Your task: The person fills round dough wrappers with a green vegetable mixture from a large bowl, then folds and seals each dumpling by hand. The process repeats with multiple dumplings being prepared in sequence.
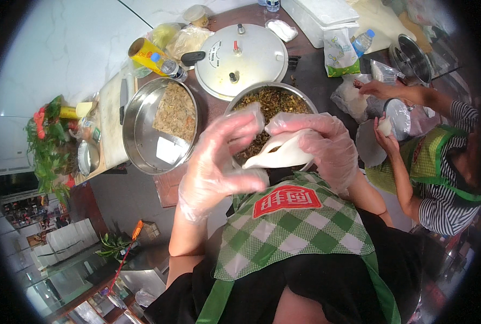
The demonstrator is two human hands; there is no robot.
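Both my hands wear clear plastic gloves. My right hand (325, 146) holds a folded piece of white dough (285, 150), which has a gap along its upper side with dark filling showing inside. Just left of the dough's pointed end, my left hand (224, 158) is spread, thumb apart from the fingers, holding nothing. Beneath the hands stands a round metal bowl (306, 98) of chopped brown and green filling (271, 99), partly hidden by them. A large steel pan (137, 150) to the left contains a slab of pale brown, speckled food (175, 111).
Behind the bowl lies a pressure-cooker lid (248, 56). A knife (123, 97) rests on a cutting board (113, 121) at left. On the right, a co-worker in a green apron (431, 158) handles a small dough piece (385, 127). Water bottles (173, 69) and a polystyrene box (321, 20) are farther back.
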